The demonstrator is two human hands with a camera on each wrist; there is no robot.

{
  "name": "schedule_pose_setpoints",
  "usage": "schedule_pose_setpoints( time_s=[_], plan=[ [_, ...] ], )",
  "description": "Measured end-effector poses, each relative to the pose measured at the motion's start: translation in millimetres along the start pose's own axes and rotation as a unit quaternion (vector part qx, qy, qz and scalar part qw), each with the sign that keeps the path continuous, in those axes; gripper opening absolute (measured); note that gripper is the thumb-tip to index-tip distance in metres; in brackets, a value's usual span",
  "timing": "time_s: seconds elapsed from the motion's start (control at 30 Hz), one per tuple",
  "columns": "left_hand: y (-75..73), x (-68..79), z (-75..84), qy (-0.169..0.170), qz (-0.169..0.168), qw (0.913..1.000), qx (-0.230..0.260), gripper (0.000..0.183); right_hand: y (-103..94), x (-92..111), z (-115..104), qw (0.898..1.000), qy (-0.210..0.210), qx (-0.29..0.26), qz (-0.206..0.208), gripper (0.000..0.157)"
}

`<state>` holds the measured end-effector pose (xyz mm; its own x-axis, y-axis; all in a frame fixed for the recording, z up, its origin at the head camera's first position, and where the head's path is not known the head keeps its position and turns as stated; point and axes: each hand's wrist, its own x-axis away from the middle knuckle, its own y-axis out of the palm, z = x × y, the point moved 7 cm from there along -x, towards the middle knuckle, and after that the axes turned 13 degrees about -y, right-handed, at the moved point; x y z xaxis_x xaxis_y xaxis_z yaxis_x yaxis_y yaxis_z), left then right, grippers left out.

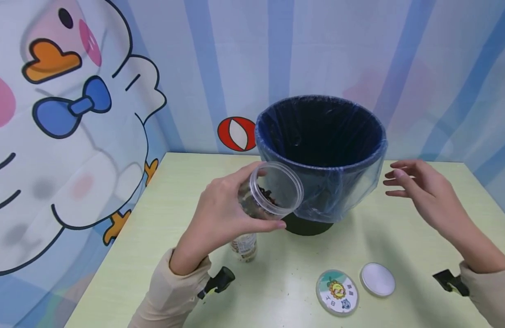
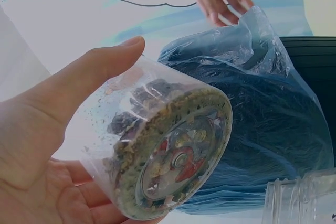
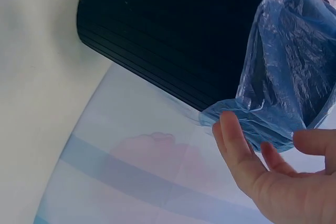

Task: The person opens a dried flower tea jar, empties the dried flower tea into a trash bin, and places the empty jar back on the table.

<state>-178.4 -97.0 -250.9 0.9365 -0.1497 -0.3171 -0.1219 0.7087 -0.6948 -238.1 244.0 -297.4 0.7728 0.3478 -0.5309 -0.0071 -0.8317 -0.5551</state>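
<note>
My left hand [image 1: 219, 214] grips a clear plastic jar [image 1: 272, 191], lidless and tilted with its mouth toward the head camera. Dark and reddish dried bits lie inside the jar; the left wrist view shows them along its side and bottom [image 2: 181, 161]. Behind the jar stands a black trash bin [image 1: 305, 225], lined with a translucent blue bag [image 1: 338, 191] folded over its rim. To the bin's right, my right hand [image 1: 426, 193] hangs in the air holding nothing, fingers loosely bent near the bag's edge.
A second clear jar [image 1: 245, 247] with a label stands behind my left wrist. On the table [image 1: 203, 175] lie a round lid with a cartoon flower [image 1: 337, 292] and a plain white lid [image 1: 377, 279]. Small crumbs dot the tabletop. A cartoon-printed backdrop [image 1: 244, 54] rises behind.
</note>
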Motion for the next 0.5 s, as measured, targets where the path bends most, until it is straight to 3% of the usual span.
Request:
schedule_pose_setpoints(
  time_s=[0.13,0.37,0.5],
  plan=[
    [0.1,-0.8,0.5,-0.001,0.000,1.0000,0.000,0.093,-2.1,-12.0,-2.6,1.000,0.012,-0.003,0.010,0.042],
    [0.6,0.2,1.8,-0.005,-0.002,1.0000,0.008,0.092,-0.3,-31.7,-3.3,0.999,0.048,-0.002,-0.018,0.056],
    [0.3,0.5,2.2,-0.005,0.000,1.0000,0.008,0.092,0.3,-45.4,-4.4,0.997,0.070,-0.028,-0.020,0.061]
  ],
)
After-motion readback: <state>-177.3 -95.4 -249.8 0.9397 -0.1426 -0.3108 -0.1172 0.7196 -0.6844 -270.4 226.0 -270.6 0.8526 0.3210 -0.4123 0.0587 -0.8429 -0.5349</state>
